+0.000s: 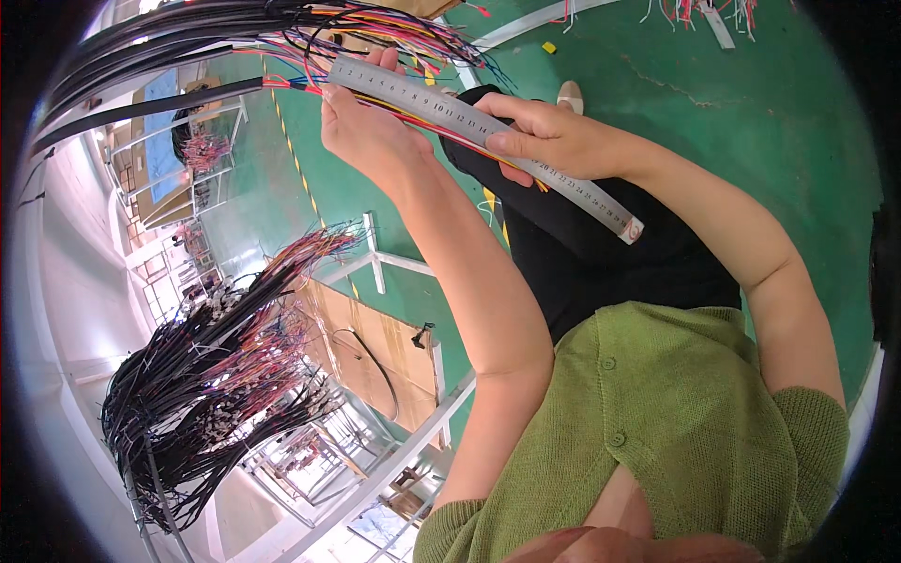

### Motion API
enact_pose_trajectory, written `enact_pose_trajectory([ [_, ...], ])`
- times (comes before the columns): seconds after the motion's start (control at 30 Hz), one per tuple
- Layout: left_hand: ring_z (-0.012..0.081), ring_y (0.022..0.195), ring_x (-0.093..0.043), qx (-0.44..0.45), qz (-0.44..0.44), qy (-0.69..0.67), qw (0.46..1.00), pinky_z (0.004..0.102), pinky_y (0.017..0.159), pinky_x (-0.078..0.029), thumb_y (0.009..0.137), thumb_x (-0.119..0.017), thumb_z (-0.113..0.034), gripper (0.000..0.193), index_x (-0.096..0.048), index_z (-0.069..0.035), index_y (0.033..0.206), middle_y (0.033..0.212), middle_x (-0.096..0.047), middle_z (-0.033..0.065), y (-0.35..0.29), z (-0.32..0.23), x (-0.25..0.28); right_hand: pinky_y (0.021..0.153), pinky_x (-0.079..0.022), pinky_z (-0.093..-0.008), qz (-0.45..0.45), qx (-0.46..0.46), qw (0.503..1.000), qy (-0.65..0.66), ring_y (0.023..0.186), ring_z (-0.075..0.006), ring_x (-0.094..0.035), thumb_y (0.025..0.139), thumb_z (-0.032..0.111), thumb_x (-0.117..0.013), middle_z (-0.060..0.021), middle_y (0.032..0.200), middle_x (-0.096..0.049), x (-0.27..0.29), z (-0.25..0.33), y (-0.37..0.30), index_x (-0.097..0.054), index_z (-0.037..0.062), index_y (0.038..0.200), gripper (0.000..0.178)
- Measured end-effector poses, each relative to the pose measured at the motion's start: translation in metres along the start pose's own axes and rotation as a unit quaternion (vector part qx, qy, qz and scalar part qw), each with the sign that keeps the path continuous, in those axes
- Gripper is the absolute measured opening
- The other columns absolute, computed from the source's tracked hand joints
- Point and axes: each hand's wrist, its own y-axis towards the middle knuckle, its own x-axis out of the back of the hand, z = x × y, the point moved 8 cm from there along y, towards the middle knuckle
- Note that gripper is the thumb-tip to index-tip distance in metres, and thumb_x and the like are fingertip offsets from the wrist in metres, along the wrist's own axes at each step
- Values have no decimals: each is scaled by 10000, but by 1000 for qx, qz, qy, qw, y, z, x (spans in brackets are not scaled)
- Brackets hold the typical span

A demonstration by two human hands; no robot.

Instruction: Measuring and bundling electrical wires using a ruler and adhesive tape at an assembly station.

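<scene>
A long steel ruler (587, 199) slants down to the right across the upper middle. Along its lower edge run thin red, yellow and dark wires (427, 123), coming out of the cut sheath of a black cable (178, 105). Near the sheath's end, my left hand (368, 133) is closed on the wires and the ruler's low-numbered end. My right hand (561, 139) grips the ruler further along, thumb on top, with the wires' ends sticking out below its fingers. The left fingertips are partly hidden behind the ruler.
A thick bundle of black cables with stripped coloured ends (375, 21) lies above my left hand. More bundles (202, 375) hang on a rack at the left, beside a cardboard-covered stand (375, 342). The green floor (619, 52) has yellow-black tape and scraps.
</scene>
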Motion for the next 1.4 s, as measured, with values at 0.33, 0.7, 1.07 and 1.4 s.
enact_pose_trajectory([
  [0.33, 289, 846, -687, 1, -2, -16, 1000, 364, 723, -577, 1044, -287, -229, 403, -531, 90, 1016, 935, -657, 214, 1, 1, 2, 626, -447, -288, 7, -8, 1000, 8, 646, -109, -559, 1026, 239, -401, -51, 706, -607, -1, -1, 3, -442, 60, 1111, 203],
  [0.7, 275, 815, -687, -12, 12, -8, 1000, 347, 693, -581, 1048, -298, -235, 398, -536, 80, 999, 931, -658, 208, 3, 0, 3, 610, -454, -298, 4, -12, 1000, -10, 653, -123, -561, 1028, 251, -401, -52, 734, -597, -1, 6, 5, -447, 55, 1097, 212],
  [1.07, 280, 818, -685, -9, 6, -20, 1000, 360, 700, -579, 1043, -297, -233, 393, -535, 77, 999, 935, -653, 209, 4, 3, 1, 571, -448, -294, 5, 8, 1000, -25, 612, -122, -533, 1029, 241, -393, -43, 715, -549, 4, 4, 7, -436, 52, 1033, 194],
  [1.4, 262, 746, -688, 2, -8, -62, 998, 328, 640, -557, 1026, -330, -208, 314, -519, 42, 1001, 832, -658, 182, -3, 5, 3, 538, -411, -226, -7, -33, 999, -2, 595, -68, -499, 1029, 259, -438, -15, 702, -537, 2, -2, 2, -445, 54, 1178, 254],
])
